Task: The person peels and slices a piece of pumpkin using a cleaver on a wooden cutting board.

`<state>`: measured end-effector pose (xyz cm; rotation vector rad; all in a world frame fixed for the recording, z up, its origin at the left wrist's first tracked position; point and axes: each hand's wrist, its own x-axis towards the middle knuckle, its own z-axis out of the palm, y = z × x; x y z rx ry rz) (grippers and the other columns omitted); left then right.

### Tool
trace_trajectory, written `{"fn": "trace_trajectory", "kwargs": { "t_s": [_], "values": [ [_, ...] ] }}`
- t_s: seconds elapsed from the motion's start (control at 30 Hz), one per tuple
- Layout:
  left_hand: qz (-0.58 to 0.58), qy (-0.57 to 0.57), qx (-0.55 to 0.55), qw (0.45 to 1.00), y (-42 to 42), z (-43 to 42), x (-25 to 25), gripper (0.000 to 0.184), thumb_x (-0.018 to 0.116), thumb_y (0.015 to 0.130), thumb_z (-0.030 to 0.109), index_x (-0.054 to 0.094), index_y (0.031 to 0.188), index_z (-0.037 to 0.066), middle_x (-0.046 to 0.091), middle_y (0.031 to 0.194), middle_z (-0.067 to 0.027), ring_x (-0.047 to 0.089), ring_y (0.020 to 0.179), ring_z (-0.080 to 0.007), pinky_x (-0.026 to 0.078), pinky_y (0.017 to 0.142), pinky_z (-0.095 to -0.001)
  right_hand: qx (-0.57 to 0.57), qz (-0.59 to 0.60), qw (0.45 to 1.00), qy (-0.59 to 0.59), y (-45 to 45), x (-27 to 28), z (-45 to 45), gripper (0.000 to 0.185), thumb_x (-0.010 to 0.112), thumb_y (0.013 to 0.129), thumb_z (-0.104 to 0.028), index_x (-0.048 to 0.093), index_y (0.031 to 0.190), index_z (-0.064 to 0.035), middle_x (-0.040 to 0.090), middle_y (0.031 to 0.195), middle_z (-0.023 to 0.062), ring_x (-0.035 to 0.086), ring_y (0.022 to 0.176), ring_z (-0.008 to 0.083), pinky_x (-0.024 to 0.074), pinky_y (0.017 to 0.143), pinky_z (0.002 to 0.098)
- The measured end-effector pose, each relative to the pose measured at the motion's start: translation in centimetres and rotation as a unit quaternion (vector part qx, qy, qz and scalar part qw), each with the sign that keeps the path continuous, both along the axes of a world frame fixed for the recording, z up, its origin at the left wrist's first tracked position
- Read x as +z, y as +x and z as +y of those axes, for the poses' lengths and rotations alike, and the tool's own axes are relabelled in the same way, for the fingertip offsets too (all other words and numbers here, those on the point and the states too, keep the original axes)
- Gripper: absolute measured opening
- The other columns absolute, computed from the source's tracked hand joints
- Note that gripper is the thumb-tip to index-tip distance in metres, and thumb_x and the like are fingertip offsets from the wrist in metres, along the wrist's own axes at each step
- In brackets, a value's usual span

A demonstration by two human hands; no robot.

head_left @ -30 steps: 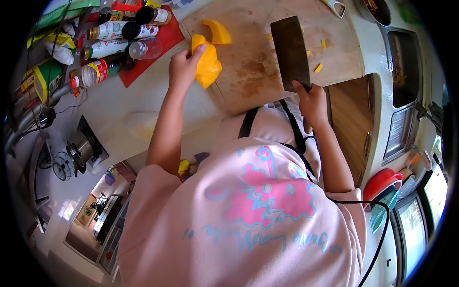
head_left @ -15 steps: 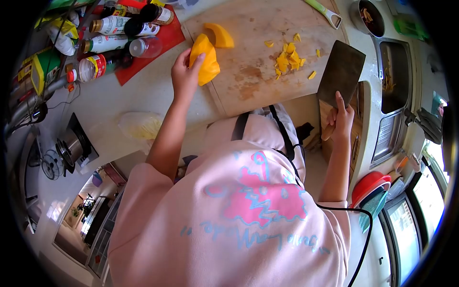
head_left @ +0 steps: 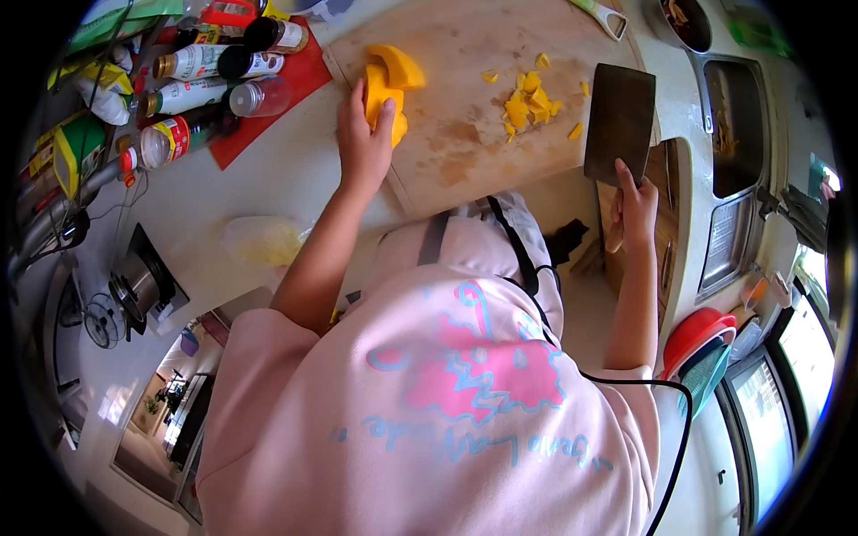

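Observation:
At the left side of the wooden cutting board [head_left: 465,170], my left hand [head_left: 365,143] is closed around an orange pumpkin piece [head_left: 384,96], its fingers covering part of it. Just beyond lies a second, curved pumpkin slice [head_left: 399,66]. My right hand [head_left: 634,201] grips a cleaver [head_left: 620,121] by its wooden handle. The broad dark blade is raised near the board's right edge. Between the hands, a small heap of pumpkin peelings and scraps [head_left: 531,103] rests on the board.
Bottles and jars [head_left: 192,92] crowd the left, some on a red mat [head_left: 308,67]. A green-handled peeler [head_left: 606,18] lies at the board's far edge. To the right are a pot [head_left: 684,22], a sink [head_left: 737,134] and a red basin [head_left: 693,335]. A plastic bag [head_left: 264,239] lies left.
My left hand has turned the pumpkin piece and brought it lower, beside the curved slice. The cleaver has swung to a more upright angle and shifted slightly left.

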<state>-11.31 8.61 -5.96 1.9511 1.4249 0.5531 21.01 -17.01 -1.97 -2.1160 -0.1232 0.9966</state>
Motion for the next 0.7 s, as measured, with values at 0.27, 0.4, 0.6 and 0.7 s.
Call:
{"fn": "trace_trajectory", "kwargs": {
  "t_s": [0.27,0.4,0.6,0.7],
  "values": [
    [0.004,0.177,-0.134,0.975,1.6,-3.3,2.8,0.033,0.066,0.087,0.008,0.059,0.12,0.005,0.054,0.122,-0.014,0.049,0.117,-0.0324,0.035,0.103,-0.045,0.182,-0.342,0.919,-0.067,-1.9,2.8,0.2,0.037,0.071,0.089,-0.03,0.06,0.07,-0.0012,0.048,0.052,0.0121,0.048,0.045,0.0264,0.0398,0.05,0.0399],
    [0.009,0.183,-0.224,0.957,2.5,-5.9,4.1,0.035,0.064,0.083,0.002,0.062,0.119,0.004,0.056,0.126,-0.0115,0.054,0.114,-0.031,0.038,0.101,-0.0439,0.185,-0.408,0.892,-0.057,-2.9,3.7,0.1,0.035,0.072,0.089,-0.029,0.06,0.07,-0.0015,0.049,0.052,0.0119,0.044,0.045,0.0269,0.0385,0.048,0.0375],
    [-0.059,-0.006,-0.189,0.98,2.6,-8.9,0.5,0.063,0.061,0.089,0.008,0.035,0.146,-0.003,0.03,0.152,-0.0267,0.031,0.14,-0.0445,0.027,0.116,-0.0482,0.104,-0.317,0.942,-0.047,-4.3,5.0,-0.5,0.031,0.073,0.089,-0.027,0.065,0.076,0.0,0.048,0.051,0.0085,0.042,0.046,0.0128,0.0363,0.047,0.0335],
    [-0.014,0.053,-0.106,0.993,4.9,-7.7,-1.2,0.077,0.063,0.089,0.014,0.021,0.15,-0.009,0.022,0.155,-0.0319,0.021,0.145,-0.0458,0.02,0.118,-0.0483,0.072,-0.279,0.955,-0.068,-4.1,4.9,-1.6,0.03,0.073,0.089,-0.026,0.067,0.077,0.0003,0.049,0.052,0.008,0.042,0.048,0.0112,0.0368,0.048,0.0327]
  ]
}}
